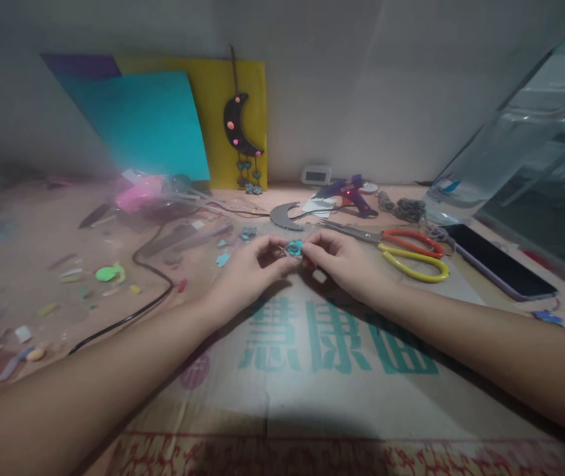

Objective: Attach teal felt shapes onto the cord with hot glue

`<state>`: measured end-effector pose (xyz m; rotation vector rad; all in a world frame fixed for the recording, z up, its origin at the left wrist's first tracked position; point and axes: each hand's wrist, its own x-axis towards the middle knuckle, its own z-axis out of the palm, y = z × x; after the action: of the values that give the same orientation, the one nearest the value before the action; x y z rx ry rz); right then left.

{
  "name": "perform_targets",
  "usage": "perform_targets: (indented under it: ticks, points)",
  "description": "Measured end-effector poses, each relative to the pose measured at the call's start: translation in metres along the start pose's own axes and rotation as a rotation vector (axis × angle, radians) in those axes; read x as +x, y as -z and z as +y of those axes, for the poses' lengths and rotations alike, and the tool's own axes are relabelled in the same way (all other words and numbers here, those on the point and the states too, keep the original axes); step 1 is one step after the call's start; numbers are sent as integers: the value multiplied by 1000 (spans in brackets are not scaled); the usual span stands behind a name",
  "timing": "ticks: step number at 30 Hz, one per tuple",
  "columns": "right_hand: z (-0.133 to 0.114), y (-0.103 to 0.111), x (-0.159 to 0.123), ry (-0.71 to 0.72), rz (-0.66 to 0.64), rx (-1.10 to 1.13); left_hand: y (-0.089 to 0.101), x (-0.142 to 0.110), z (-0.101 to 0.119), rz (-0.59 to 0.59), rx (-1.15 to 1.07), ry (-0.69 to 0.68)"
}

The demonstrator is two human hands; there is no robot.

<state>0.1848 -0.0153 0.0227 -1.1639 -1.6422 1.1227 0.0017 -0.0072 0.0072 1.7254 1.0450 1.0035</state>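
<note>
A small teal flower-shaped cutout with a grey middle is held just above the cardboard, between both hands. My left hand pinches it from the left with thumb and forefinger. From the right, the thumb and fingers of my right hand close on its edge. Beside my left hand lies another teal flower cutout, with more small teal pieces behind it. A grey crescent moon cutout rests beyond my hands. Scissors with red and yellow handles lie right of my right hand.
A glue gun with a lit red light, grey yarn and a phone lie at the right. Scraps and a black cord spread over the left. A dark moon ornament hangs against yellow board at the back.
</note>
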Motion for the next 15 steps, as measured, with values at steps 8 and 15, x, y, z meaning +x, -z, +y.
perform_targets:
  ticks: [8, 15]
  points:
    - [2, 1, 0, 55, 28, -128, 3, -1, 3, 115, 218, -58]
    - [1, 1, 0, 124, 25, -247, 2, -5, 11, 116, 316, -95]
